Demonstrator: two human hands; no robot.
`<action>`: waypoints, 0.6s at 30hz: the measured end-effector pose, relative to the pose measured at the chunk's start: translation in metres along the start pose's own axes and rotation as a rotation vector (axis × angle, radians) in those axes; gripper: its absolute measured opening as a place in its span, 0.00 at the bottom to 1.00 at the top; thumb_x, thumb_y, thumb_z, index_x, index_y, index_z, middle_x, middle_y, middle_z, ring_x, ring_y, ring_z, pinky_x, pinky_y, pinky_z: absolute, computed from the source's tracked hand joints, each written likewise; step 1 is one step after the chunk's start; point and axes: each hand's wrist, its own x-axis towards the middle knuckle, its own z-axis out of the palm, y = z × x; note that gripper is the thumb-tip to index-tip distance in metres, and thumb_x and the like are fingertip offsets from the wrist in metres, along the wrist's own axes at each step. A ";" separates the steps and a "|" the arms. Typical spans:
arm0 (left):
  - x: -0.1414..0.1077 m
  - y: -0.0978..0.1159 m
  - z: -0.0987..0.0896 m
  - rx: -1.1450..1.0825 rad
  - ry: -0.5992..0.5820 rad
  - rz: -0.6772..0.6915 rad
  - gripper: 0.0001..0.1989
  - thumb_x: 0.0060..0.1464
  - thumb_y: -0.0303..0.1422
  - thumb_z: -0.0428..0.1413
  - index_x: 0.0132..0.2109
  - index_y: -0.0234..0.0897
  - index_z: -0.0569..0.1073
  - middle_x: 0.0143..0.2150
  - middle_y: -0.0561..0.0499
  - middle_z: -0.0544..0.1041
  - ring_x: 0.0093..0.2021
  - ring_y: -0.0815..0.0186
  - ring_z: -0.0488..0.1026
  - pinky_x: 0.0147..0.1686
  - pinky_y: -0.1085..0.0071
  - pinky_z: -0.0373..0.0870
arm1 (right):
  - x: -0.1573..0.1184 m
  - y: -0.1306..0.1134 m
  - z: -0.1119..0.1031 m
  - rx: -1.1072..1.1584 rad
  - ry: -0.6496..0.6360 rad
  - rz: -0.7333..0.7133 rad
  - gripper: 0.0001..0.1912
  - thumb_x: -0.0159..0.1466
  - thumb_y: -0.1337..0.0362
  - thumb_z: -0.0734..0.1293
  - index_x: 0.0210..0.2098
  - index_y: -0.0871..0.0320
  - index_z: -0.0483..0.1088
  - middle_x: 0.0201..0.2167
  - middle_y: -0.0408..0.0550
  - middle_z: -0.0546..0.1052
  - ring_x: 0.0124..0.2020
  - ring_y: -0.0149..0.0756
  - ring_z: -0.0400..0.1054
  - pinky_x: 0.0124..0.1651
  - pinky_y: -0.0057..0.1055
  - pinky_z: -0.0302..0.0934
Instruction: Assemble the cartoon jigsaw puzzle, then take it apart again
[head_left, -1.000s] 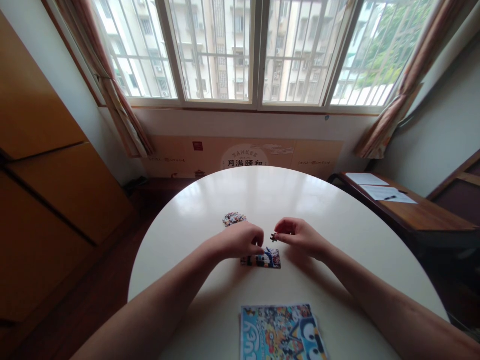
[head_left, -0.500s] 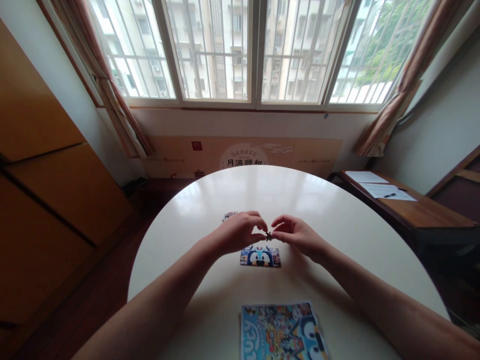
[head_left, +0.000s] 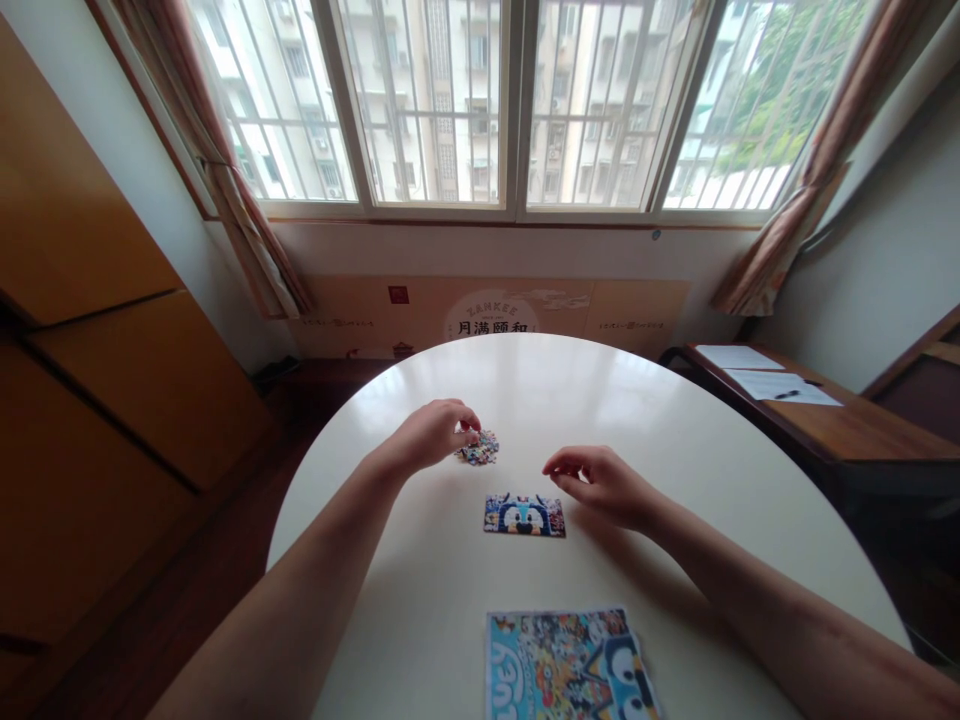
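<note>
My left hand is at the left side of a small pile of puzzle pieces, thumb and fingertips curled over its edge; whatever they pinch is too small to make out. Up and to the right of a partly assembled puzzle is my right hand, its fingers curled together and their tips mostly hidden. The assembled part shows a blue dog face and lies flat. Nearer to me lies a colourful picture sheet with the same blue character, cut off by the bottom of the view.
These things lie on a round white table. At the right stands a wooden side table with papers and a pen. A barred window with curtains is beyond, and a wooden cabinet stands at the left.
My left hand has moved away from my right hand, left and forward to the pile, uncovering more of it. The small dark piece between my hands is no longer visible.
</note>
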 end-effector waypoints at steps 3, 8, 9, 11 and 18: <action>0.001 0.000 0.002 0.012 -0.015 -0.017 0.09 0.56 0.33 0.58 0.41 0.39 0.82 0.42 0.47 0.80 0.39 0.60 0.75 0.36 0.70 0.67 | 0.000 -0.004 -0.001 -0.014 -0.013 -0.044 0.10 0.62 0.68 0.64 0.38 0.56 0.78 0.30 0.44 0.79 0.28 0.32 0.68 0.34 0.29 0.62; 0.000 -0.002 -0.001 0.035 0.053 -0.029 0.09 0.57 0.31 0.57 0.41 0.39 0.82 0.40 0.47 0.80 0.39 0.61 0.75 0.37 0.70 0.67 | -0.002 -0.011 -0.004 -0.038 -0.035 -0.085 0.13 0.60 0.72 0.63 0.39 0.55 0.78 0.32 0.45 0.80 0.30 0.32 0.69 0.35 0.29 0.62; 0.000 0.000 -0.002 0.036 0.067 -0.023 0.09 0.57 0.31 0.57 0.41 0.39 0.82 0.40 0.47 0.80 0.38 0.61 0.75 0.37 0.70 0.67 | -0.002 -0.013 -0.004 -0.043 -0.049 -0.102 0.14 0.60 0.73 0.63 0.39 0.55 0.79 0.32 0.45 0.79 0.30 0.32 0.70 0.35 0.29 0.62; -0.003 0.008 -0.004 0.026 0.059 0.013 0.08 0.56 0.30 0.57 0.39 0.38 0.82 0.39 0.48 0.80 0.37 0.62 0.75 0.37 0.71 0.67 | -0.004 -0.017 -0.002 -0.054 -0.092 -0.149 0.14 0.60 0.73 0.64 0.39 0.55 0.79 0.31 0.46 0.79 0.30 0.32 0.70 0.35 0.29 0.63; -0.014 0.037 -0.003 -0.040 -0.299 0.171 0.06 0.52 0.29 0.60 0.37 0.40 0.82 0.35 0.51 0.82 0.35 0.64 0.76 0.35 0.72 0.66 | -0.009 -0.036 0.003 -0.210 -0.207 -0.387 0.13 0.63 0.65 0.68 0.47 0.53 0.77 0.45 0.48 0.79 0.44 0.39 0.71 0.48 0.36 0.64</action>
